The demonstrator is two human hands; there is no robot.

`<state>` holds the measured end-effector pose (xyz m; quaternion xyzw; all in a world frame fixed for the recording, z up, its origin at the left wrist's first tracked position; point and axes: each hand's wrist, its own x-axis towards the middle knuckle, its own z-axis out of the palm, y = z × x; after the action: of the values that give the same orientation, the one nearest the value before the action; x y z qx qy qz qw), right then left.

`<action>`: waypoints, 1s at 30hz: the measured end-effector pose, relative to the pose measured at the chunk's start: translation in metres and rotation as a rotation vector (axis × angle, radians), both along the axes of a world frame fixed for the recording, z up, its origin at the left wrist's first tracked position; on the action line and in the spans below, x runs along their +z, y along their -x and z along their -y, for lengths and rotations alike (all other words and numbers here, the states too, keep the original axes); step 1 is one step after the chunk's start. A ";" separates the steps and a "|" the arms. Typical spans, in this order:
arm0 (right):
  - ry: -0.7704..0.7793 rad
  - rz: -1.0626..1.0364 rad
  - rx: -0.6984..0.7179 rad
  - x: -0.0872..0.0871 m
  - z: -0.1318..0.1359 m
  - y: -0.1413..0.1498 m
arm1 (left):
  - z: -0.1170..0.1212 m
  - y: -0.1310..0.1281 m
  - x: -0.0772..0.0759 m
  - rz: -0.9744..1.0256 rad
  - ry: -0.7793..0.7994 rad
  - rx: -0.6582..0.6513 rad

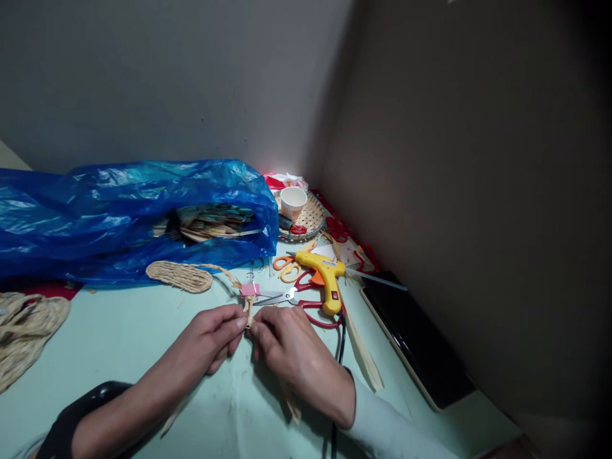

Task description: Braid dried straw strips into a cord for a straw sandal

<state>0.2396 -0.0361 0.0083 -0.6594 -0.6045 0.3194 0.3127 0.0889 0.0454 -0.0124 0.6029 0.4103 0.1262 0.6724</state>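
Observation:
My left hand [215, 333] and my right hand [292, 347] meet over the table, both closed with fingertips pinching a short braid [249, 306] of pale dried husk strips. Loose strip ends [292, 409] hang below the hands. A pink binder clip [250, 290] grips the braid just beyond my fingers. From near the clip, a cord runs left to a flat, sole-shaped coil of braid [179, 276]. Red-handled scissors [306, 296] lie beyond my right hand, their blades near the clip. A yellow glue gun [327, 274] rests across their handles.
A blue plastic bag [119, 210] with dried husks inside lies at the back left. Braided cord [29, 331] is bundled at far left. A woven tray [310, 217] holds a paper cup [293, 203]. Orange scissors [288, 268], a husk strip [366, 354] and a dark tablet-like device [421, 344] lie rightward.

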 end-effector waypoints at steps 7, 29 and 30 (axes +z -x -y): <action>0.032 0.262 0.012 0.006 0.006 -0.001 | 0.003 -0.002 0.002 -0.033 -0.052 0.102; 0.036 -0.101 -0.018 0.004 0.009 0.004 | 0.008 0.007 0.006 0.088 0.143 0.153; 0.045 -0.135 -0.010 0.001 0.007 0.003 | 0.008 0.007 0.006 0.096 0.147 0.146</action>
<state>0.2363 -0.0429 0.0089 -0.6462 -0.5714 0.3752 0.3395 0.0821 0.0371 -0.0061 0.5139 0.4284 0.1732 0.7227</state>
